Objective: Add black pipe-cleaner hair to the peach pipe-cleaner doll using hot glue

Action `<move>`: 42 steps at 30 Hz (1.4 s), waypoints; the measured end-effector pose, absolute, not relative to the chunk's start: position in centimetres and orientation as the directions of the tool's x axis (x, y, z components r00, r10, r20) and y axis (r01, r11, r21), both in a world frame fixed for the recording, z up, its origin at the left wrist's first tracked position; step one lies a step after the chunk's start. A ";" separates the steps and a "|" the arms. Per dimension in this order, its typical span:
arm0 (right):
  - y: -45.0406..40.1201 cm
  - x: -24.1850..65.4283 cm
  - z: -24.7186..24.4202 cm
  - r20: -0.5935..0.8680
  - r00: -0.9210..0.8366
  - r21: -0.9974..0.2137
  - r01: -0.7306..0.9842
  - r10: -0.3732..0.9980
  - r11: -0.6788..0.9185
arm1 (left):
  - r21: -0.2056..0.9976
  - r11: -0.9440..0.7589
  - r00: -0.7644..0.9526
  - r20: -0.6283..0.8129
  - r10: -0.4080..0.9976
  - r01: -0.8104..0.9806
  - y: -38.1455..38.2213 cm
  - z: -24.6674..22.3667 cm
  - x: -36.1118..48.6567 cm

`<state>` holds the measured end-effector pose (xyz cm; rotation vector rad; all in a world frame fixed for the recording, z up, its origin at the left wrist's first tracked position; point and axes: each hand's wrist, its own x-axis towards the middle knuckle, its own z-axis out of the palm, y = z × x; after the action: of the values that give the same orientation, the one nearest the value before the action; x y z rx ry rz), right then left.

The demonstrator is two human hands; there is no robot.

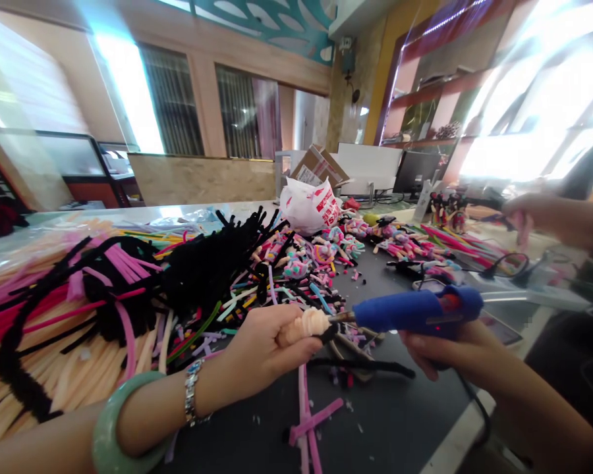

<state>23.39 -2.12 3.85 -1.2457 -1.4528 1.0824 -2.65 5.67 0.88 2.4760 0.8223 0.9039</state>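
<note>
My left hand [271, 342] is closed round a small coiled piece of cream fuzzy pipe cleaner [312, 324], pinched between thumb and fingers. A short black fuzzy end shows beside the thumb. In my right hand [439, 349] is a blue hot glue gun [405, 311], its metal nozzle meeting or nearly meeting the coil's right side. Below the hands, pink pipe cleaners [316, 421] lie crossed on the dark mat [375, 428]. A long black pipe cleaner [370, 366] stretches behind them.
Heaps of pipe cleaners [113, 329] cover the left side, with a black bundle [202, 263] on top. Small colourful figures [321, 253] lie by a white plastic bag [309, 205]. At right are another person's hand [538, 210], a power strip [534, 293] and the gun's cord [477, 401].
</note>
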 end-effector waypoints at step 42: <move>-1.4 24.9 3.6 0.048 -0.224 -0.944 0.307 0.973 0.118 | 0.440 -0.825 0.622 0.548 0.559 0.354 5.4 1.0 -2.6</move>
<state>24.87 -1.38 3.61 -1.2682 -1.6509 1.1299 -2.64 5.39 0.96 2.5579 0.7394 1.0096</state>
